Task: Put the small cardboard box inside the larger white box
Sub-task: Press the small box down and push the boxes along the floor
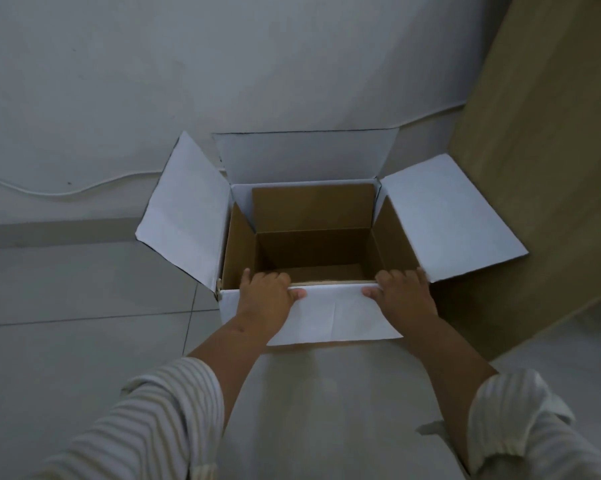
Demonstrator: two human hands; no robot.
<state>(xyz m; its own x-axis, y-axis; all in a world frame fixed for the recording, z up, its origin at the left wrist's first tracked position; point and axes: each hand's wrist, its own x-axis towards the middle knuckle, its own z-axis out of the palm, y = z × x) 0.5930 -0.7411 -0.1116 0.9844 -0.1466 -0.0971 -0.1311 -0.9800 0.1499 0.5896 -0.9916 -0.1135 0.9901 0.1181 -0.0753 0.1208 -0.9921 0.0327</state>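
The larger white box (pixel 188 209) stands on the floor against the wall with all its flaps spread open. The small brown cardboard box (pixel 312 209) sits inside it, its own flaps upright along the white walls and its inside empty. My left hand (pixel 267 296) and my right hand (pixel 404 292) both grip the near rim. On each hand the fingers curl over the edge into the box. Both thumbs press on the white front flap (pixel 333 313), which is folded down towards me.
A big tan cardboard panel (pixel 534 168) leans at the right, close to the white box's right flap. A white cable (pixel 84 190) runs along the grey wall behind. The floor (pixel 84 341) is pale tile.
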